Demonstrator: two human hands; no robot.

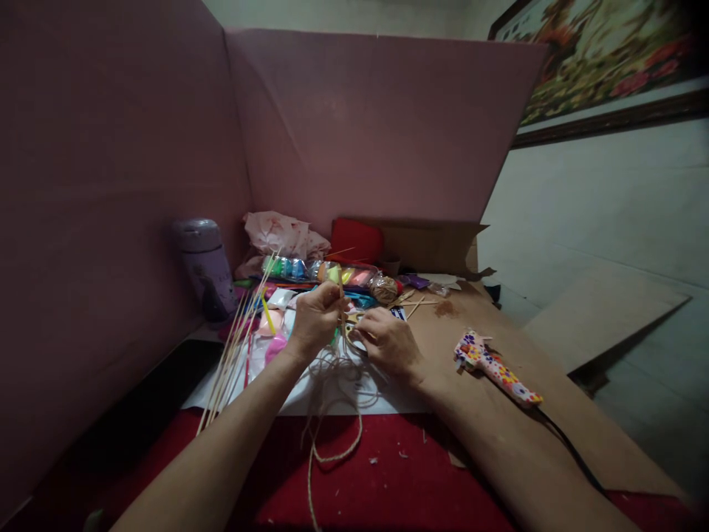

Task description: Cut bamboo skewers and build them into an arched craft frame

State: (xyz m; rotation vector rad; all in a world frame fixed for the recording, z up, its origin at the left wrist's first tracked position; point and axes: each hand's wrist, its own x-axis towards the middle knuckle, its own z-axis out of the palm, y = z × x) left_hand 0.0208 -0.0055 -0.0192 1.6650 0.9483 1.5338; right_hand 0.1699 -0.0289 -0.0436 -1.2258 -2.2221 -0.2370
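Note:
My left hand (315,319) is closed around a thin wooden stick (340,279), held upright above the white sheet. Jute twine (339,459) hangs in loose loops below both hands, and one end trails down over the red cloth. Beside the stick, my right hand (388,344) has its fingers curled together at the twine. The exact pinch of its fingertips is partly hidden. Behind the fingers shows part of a yellowish ring-shaped piece (352,318), too covered to name.
Left are long bamboo skewers (235,347), a purple flask (206,270) and a dark flat object (149,399). Coloured clay packs (288,267) and a twine ball (383,288) lie behind. A flower-patterned glue gun (495,369) with a black cord rests on cardboard (532,436) at right.

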